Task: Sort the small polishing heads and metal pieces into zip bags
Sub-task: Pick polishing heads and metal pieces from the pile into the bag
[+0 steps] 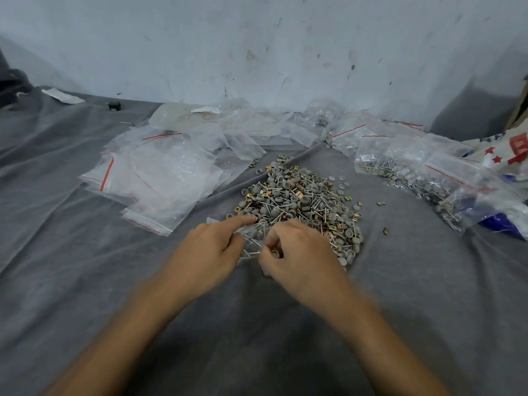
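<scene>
Left on the cloth (85, 281), toward its far edge: empty bags (160, 172), overlapping. Near mid-cloth, left hand (211, 248) gripping a small bag (253, 238), forefinger straight, tip at the pile (303, 198). Just beside, right hand (300, 255) curled, pinching a head (275, 253) at that bag. Toward the right edge: filled bags (414, 172).

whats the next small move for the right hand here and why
Likely slip the small piece pinched in the right hand into the small zip bag that the left hand holds. The bag already shows metal pins inside, the right hand sits right beside it, and the loose pile lies just beyond for the next pick. Whether the bag's mouth is open is too blurred to tell.
</scene>
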`<state>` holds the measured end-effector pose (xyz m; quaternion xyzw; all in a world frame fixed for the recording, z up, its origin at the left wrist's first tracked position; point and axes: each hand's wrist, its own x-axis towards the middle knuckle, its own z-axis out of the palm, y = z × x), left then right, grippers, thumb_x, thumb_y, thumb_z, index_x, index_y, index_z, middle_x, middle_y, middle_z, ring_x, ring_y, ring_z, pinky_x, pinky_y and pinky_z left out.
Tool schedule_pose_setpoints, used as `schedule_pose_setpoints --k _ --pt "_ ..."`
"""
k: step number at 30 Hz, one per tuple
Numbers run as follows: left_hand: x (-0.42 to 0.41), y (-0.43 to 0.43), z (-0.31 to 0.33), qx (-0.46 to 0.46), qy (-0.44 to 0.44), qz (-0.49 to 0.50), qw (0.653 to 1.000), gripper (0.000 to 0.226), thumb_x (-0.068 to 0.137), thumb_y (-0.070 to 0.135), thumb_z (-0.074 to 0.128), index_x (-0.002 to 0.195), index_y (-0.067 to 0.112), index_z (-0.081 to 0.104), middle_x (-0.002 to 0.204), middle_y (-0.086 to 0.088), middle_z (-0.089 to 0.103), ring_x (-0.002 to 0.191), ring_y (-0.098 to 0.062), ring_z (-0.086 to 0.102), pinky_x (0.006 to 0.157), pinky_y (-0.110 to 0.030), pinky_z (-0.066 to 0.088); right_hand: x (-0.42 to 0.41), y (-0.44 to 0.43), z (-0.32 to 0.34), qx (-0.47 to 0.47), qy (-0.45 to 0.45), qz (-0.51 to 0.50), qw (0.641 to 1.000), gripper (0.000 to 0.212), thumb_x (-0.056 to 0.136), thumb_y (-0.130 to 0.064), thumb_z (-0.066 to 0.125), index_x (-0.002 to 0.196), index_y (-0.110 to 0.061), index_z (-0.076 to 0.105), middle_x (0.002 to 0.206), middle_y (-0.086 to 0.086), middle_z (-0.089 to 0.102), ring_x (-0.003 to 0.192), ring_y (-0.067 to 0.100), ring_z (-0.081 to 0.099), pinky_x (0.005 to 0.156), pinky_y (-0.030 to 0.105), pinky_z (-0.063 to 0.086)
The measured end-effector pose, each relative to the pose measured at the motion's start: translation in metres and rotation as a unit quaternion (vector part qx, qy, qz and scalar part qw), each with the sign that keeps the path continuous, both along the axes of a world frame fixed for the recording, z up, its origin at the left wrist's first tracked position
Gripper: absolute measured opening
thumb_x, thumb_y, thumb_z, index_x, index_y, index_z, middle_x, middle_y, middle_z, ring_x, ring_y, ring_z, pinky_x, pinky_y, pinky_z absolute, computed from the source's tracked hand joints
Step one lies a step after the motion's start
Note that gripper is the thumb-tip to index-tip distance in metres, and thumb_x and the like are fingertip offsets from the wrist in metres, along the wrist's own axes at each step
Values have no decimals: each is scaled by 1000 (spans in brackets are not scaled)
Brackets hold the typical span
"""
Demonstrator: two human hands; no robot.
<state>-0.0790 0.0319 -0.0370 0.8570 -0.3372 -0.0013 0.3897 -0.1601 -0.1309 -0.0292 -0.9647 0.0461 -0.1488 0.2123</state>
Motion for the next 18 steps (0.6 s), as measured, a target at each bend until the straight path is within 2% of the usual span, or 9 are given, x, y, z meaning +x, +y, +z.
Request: schedule_pose_setpoints --k 2,7,10,13,18 --pt "0 0 0 -1 1 0 1000 42 100 18 46 134 36 63 57 6 60 58 -14 59 71 -38 54 8 3 -1 -15 2 0 1000 15 93 -37 63 83 -27 59 86 -11 50 79 13 53 72 32 42" --pt "4 2 -1 -5 -4 5 1000 41 100 17 45 132 34 64 56 2 62 59 -13 63 72 -35 54 9 -27 5 49 -54 -31 997 13 92 -37 69 82 -29 69 83 -15 59 75 0 56 67 25 41" --pt "5 2 -3 -6 -3 3 1000 41 101 17 45 133 35 63 56 0 63 57 -13 62 70 -33 53 6 -52 0 10 18 -60 998 12 94 -36 66 87 -27 71 89 -11 61 83 9 58 75 32 47" --pt "5 3 -4 -2 -2 -3 1000 41 102 18 44 134 36 62 56 0 63 56 -13 62 68 -33 53 6 -56 -14 -33 96 -67 993 12 94 -31 64 90 -24 73 93 -6 61 88 17 59 78 34 47" --pt "5 2 -3 -1 -6 -1 1000 41 102 18 44 134 37 62 56 1 63 55 -14 62 68 -34 54 6 -50 -21 -50 92 -75 992 16 93 -34 62 81 -25 65 87 -10 54 81 13 54 70 34 42"
